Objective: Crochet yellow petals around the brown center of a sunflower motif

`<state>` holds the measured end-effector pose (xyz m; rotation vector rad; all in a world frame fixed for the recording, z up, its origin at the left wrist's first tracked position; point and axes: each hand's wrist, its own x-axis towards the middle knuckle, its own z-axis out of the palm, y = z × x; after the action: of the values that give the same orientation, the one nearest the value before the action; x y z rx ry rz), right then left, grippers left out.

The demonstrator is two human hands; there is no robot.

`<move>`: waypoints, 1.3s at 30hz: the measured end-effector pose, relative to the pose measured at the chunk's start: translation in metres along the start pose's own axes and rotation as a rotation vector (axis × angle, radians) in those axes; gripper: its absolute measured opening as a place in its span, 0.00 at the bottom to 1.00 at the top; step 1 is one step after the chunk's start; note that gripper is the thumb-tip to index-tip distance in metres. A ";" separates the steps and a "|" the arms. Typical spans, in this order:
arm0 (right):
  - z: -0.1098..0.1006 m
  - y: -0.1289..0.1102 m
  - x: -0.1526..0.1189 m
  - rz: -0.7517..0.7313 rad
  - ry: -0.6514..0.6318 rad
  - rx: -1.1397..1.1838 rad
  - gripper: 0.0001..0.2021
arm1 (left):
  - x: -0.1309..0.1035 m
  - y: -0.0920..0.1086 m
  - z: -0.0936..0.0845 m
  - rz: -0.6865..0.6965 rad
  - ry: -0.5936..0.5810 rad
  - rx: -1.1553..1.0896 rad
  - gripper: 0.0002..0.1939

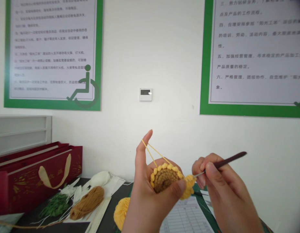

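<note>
My left hand [152, 184] pinches a round crochet piece [166, 178] with a brown centre and a bumpy yellow rim. Yellow yarn [151, 152] loops over its raised index finger and runs down to the rim. In my right hand [221, 184] is a crochet hook [231, 159] with a dark handle, gripped like a pen. The hook's thin metal shaft reaches left to the yellow stitches [189, 187] at the piece's right edge; its tip is hidden there. A yellow yarn ball [121, 213] lies on the table behind my left wrist, partly covered.
At the left stand dark red gift bags [38, 178] with a cream handle. Beside them lie a brown yarn skein [88, 203], green yarn [55, 205] and white yarn [100, 179]. A printed sheet [186, 215] lies below my hands. Behind is a white wall [169, 129] with framed posters.
</note>
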<state>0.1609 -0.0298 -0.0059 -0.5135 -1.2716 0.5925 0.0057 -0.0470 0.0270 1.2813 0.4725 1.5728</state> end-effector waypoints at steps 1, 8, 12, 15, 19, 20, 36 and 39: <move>0.002 0.000 0.002 0.063 -0.019 0.071 0.16 | 0.001 0.000 -0.001 -0.008 -0.018 -0.014 0.61; 0.012 0.005 0.001 0.282 -0.034 0.376 0.15 | 0.002 0.002 -0.003 -0.039 -0.028 -0.049 0.61; 0.013 0.013 -0.003 0.227 -0.081 0.434 0.12 | 0.001 0.005 -0.002 -0.063 -0.027 -0.083 0.59; 0.016 0.017 -0.005 0.204 -0.067 0.407 0.11 | 0.001 0.005 -0.003 -0.069 -0.033 -0.108 0.59; 0.020 0.020 -0.006 -0.043 -0.066 0.262 0.06 | 0.001 0.004 -0.005 -0.100 -0.056 -0.141 0.59; 0.021 0.020 -0.005 -0.109 -0.083 0.240 0.04 | 0.000 0.004 -0.005 -0.109 -0.069 -0.139 0.60; 0.006 0.014 0.005 0.097 -0.157 0.389 0.10 | 0.031 -0.019 -0.017 0.502 0.240 0.225 0.13; 0.007 0.014 0.005 0.122 -0.233 0.432 0.10 | 0.029 -0.010 -0.021 0.219 0.033 -0.134 0.28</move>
<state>0.1532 -0.0152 -0.0099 -0.1637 -1.2871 1.0241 -0.0064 -0.0115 0.0257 1.2384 0.2481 1.7787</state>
